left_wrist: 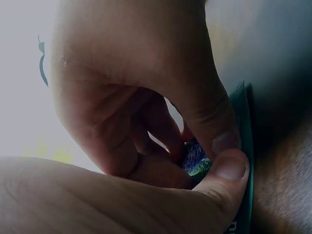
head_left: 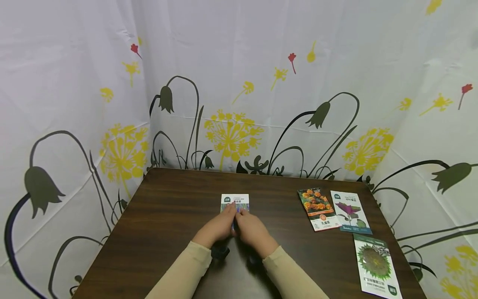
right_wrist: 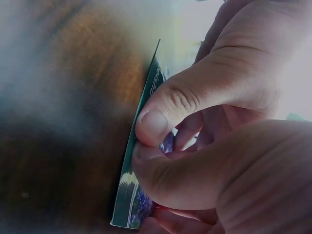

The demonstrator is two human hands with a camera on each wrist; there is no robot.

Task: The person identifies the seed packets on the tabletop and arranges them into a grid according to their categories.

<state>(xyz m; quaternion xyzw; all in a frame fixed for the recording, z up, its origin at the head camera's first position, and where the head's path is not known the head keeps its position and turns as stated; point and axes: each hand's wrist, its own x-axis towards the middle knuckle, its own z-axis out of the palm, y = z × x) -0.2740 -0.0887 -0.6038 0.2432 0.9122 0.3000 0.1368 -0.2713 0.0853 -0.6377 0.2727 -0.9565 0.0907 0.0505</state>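
My left hand (head_left: 217, 227) and right hand (head_left: 255, 232) both pinch the lavender packet (head_left: 235, 199), thumbs touching at its near edge, over the middle of the surface (head_left: 171, 211); well to my right lies the marigold packet (head_left: 318, 207).

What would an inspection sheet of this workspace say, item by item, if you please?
Surface: dark brown table, wood-grained.
Job's things: purple-flower packet, partly hidden by the grips in the head view.
Clutter: orange-flower packet, magenta-flower packet and green-rimmed flower-head packet, lying towards the table's right edge.
Grips: left grip and right grip, bare hands close together, both pinch the purple-flower packet.
Cables: nothing seen.
Surroundings: white cloth with plant prints, behind and at both sides.
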